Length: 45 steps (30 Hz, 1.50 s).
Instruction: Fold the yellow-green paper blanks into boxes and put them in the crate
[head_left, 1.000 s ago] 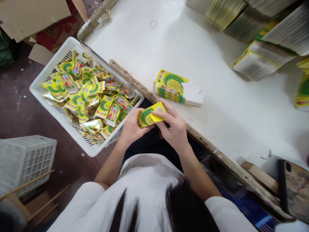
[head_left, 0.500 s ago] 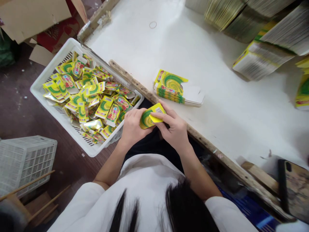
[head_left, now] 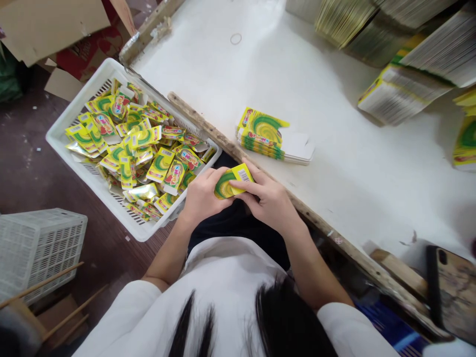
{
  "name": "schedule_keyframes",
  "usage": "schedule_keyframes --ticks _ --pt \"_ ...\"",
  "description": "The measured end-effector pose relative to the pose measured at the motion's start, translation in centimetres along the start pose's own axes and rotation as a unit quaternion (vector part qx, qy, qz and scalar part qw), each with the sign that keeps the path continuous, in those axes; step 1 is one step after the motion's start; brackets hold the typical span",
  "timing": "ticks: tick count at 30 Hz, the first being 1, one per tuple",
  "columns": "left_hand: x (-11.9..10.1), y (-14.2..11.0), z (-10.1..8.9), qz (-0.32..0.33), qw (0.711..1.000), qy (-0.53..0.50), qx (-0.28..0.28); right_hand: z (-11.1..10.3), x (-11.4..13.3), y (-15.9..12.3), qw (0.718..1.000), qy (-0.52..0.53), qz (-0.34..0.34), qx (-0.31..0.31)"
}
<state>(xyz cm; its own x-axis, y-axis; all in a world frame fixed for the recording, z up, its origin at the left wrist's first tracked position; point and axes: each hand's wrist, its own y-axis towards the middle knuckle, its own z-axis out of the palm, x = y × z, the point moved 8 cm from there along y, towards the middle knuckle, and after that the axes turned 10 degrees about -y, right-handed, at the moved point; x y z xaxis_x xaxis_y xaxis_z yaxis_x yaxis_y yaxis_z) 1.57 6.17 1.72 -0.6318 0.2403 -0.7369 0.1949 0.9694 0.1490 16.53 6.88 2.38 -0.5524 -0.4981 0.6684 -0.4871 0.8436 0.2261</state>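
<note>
A small yellow-and-green carton (head_left: 225, 185) with a barcode near one end is between my two hands, just off the table's wooden edge. My left hand (head_left: 203, 194) is closed around its left end. The fingers and thumb of my right hand (head_left: 270, 201) grip the barcode end, one finger lying across the printed face. On the white table beyond them lies a short stack of flattened cartons (head_left: 262, 129) in the same print. To the left, a white plastic basket (head_left: 80, 161) holds many cartons of this kind in a loose heap.
Tall bundles of flat cartons (head_left: 409, 89) stand at the table's upper right. A phone (head_left: 453, 287) and a wooden block (head_left: 399, 270) lie at the lower right. A rubber band (head_left: 235, 38) rests at the back. A white crate (head_left: 40, 248) and cardboard boxes (head_left: 52, 25) are on the left.
The yellow flap that stuck up at the carton's right end now lies down, and the barcode shows more fully. My right hand has shifted slightly; my left hand stays around the carton.
</note>
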Motion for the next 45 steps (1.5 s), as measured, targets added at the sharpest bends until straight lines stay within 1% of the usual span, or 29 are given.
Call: schedule_keyframes --ticks 2,5,6,10,12,13,14,15,16,17,18,19,20,21,22,23,25,28,29,31,33,35,37,38,39,41,43,45 --pt "0.0 0.0 -0.2 -0.001 1.0 0.007 -0.004 0.1 0.1 0.1 1.0 0.011 -0.003 -0.003" --pt "-0.2 0.0 -0.2 -0.003 1.0 0.002 -0.001 0.5 0.1 0.2 0.999 0.046 -0.008 0.017" --pt "-0.3 0.0 -0.1 -0.003 1.0 0.002 -0.002 0.5 0.0 0.2 0.998 0.059 -0.003 0.011" --pt "-0.2 0.0 0.0 -0.013 1.0 -0.004 -0.025 0.6 0.1 0.7 0.994 0.092 0.023 -0.049" --pt "0.6 -0.1 -0.7 -0.02 0.999 -0.014 -0.035 0.6 0.2 1.3 0.993 0.106 0.017 -0.056" --pt "1.3 -0.2 -1.7 -0.028 0.998 -0.014 -0.048 0.3 -0.2 1.7 0.992 0.104 0.018 -0.062" --pt "2.4 -0.3 -3.3 -0.039 0.997 -0.006 -0.073 -0.4 -0.9 2.1 0.992 0.091 0.026 -0.08" --pt "3.6 -0.5 -5.3 -0.054 0.993 0.011 -0.106 -1.4 -2.0 2.5 0.991 0.066 0.043 -0.106" --pt "5.0 -0.9 -8.2 -0.075 0.981 0.043 -0.174 -2.7 -3.4 2.9 0.987 0.024 0.069 -0.141" --pt "6.2 -1.6 -11.1 -0.096 0.961 0.09 -0.245 -4.2 -5.0 3.2 0.977 -0.025 0.104 -0.184" --pt "7.3 -2.2 -13.6 -0.114 0.939 0.136 -0.296 -5.2 -6.4 3.5 0.967 -0.075 0.135 -0.202" --pt "8.3 -2.7 -15.5 -0.135 0.92 0.169 -0.327 -5.5 -7.7 3.9 0.962 -0.121 0.156 -0.191" --pt "8.9 -3.2 -17.0 -0.138 0.902 0.184 -0.366 -5.5 -8.7 4.3 0.958 -0.155 0.173 -0.168" --pt "9.4 -3.4 -17.4 -0.131 0.902 0.183 -0.37 -5.3 -9.5 4.6 0.956 -0.179 0.183 -0.146" --pt "9.6 -3.3 -17.1 -0.117 0.909 0.167 -0.363 -4.9 -10.0 4.7 0.954 -0.194 0.187 -0.129" --pt "9.6 -2.9 -16.1 -0.098 0.924 0.14 -0.342 -4.5 -10.2 4.7 0.953 -0.203 0.188 -0.12" --pt "8.8 -2.0 -12.6 -0.063 0.957 0.072 -0.274 -3.9 -9.9 4.5 0.952 -0.209 0.184 -0.127" --pt "6.6 -0.9 -7.2 -0.054 0.981 -0.011 -0.188 -3.3 -9.2 3.9 0.951 -0.217 0.172 -0.14" --pt "5.8 -0.6 -5.6 -0.056 0.984 -0.036 -0.162 -3.2 -8.9 3.7 0.95 -0.223 0.166 -0.141" --pt "4.1 -0.3 -3.3 -0.052 0.988 -0.089 -0.117 -3.2 -8.6 3.3 0.95 -0.234 0.153 -0.14" --pt "2.6 -0.1 -1.5 -0.041 0.983 -0.163 -0.075 -3.3 -8.5 3.1 0.949 -0.235 0.145 -0.15" --pt "2.0 0.0 -0.1 -0.051 0.97 -0.236 -0.043 -3.8 -8.6 2.7 0.946 -0.219 0.155 -0.182" --pt "2.1 0.1 1.5 -0.08 0.943 -0.322 -0.022 -4.3 -8.5 2.2 0.943 -0.176 0.178 -0.221" --pt "2.3 0.3 2.2 -0.097 0.924 -0.37 -0.021 -4.5 -8.2 1.9 0.941 -0.147 0.187 -0.242" --pt "2.5 0.5 2.8 -0.113 0.9 -0.42 -0.029 -4.6 -7.8 1.7 0.94 -0.116 0.191 -0.259" --pt "2.6 1.2 3.7 -0.132 0.84 -0.523 -0.061 -4.4 -6.0 1.4 0.944 -0.056 0.175 -0.273" --pt "2.2 2.2 4.1 -0.142 0.764 -0.622 -0.098 -3.2 -3.5 1.6 0.963 -0.002 0.132 -0.236" --pt "1.7 3.0 3.9 -0.162 0.688 -0.694 -0.137 -1.1 -0.5 1.9 0.983 0.054 0.077 -0.155"
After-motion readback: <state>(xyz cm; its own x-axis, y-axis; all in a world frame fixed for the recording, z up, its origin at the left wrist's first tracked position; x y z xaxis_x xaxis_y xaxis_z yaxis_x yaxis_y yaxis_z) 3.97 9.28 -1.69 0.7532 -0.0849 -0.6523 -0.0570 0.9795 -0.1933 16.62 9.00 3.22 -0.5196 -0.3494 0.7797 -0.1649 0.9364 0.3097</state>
